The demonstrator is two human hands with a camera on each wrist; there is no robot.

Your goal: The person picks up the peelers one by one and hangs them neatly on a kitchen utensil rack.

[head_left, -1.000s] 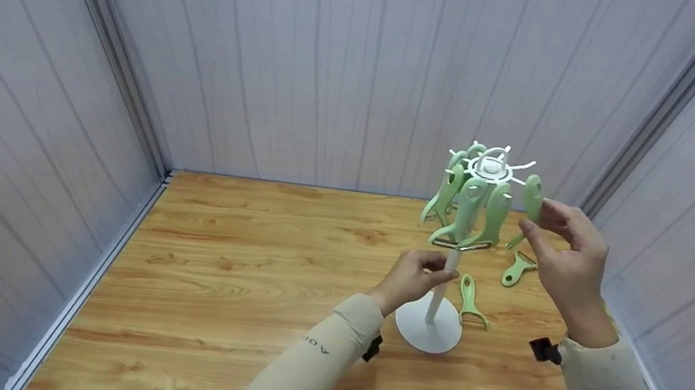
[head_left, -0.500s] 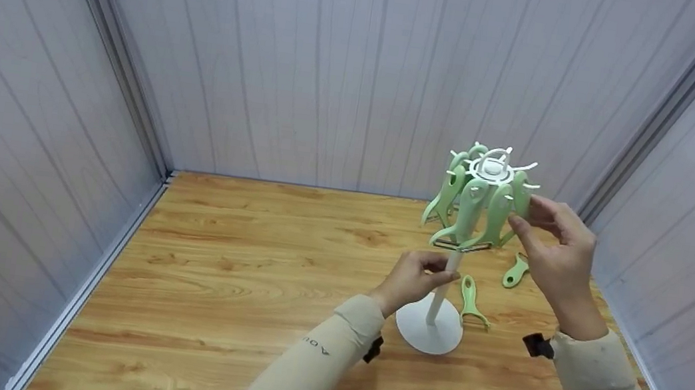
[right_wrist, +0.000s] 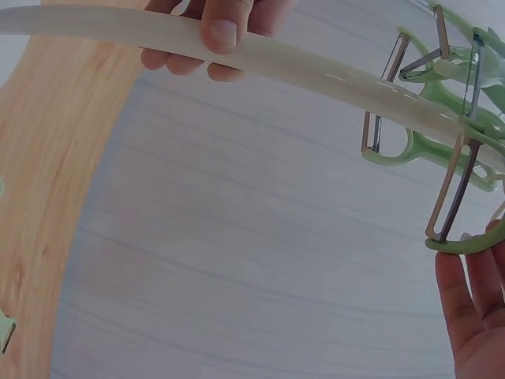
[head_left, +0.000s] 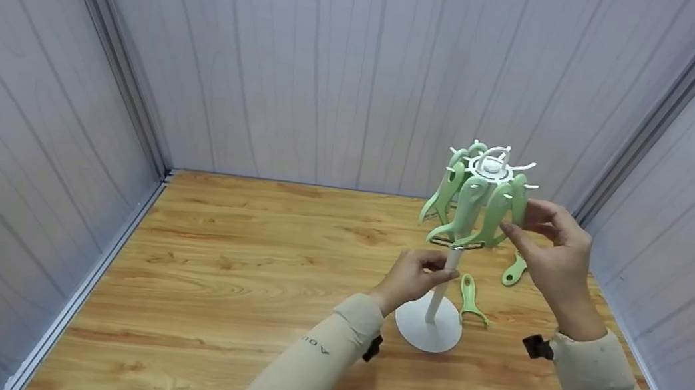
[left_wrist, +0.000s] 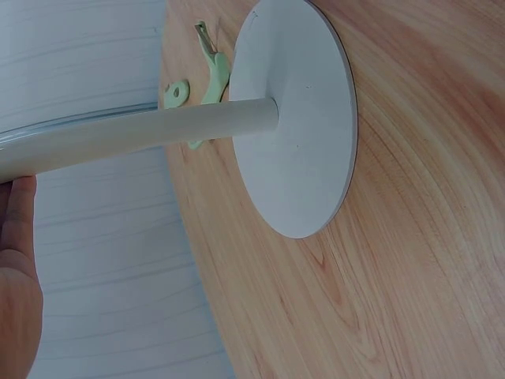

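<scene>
A white stand with a round base (head_left: pixel 428 330), an upright pole (left_wrist: pixel 189 121) and a ring of hooks (head_left: pixel 492 168) carries several green peelers (head_left: pixel 468 204). My left hand (head_left: pixel 412 277) grips the pole about halfway up, thumb and fingers around it. On the stand's right side, my right hand (head_left: pixel 557 256) pinches a green peeler (head_left: pixel 518 204) by its body. That peeler's handle end is up at a hook, whose tip pokes out past it. In the right wrist view the fingers touch its green frame (right_wrist: pixel 465 243) below the blade.
One loose green peeler (head_left: pixel 469 298) lies on the wooden table (head_left: pixel 252 303) just right of the base. Another peeler (head_left: pixel 514 271) lies farther back, partly hidden by my right hand. Pale panel walls (head_left: pixel 337 73) enclose the table at the back and sides.
My right hand has moved left with its peeler, from beside the hooks to a hook on the right side. My left hand stays on the pole.
</scene>
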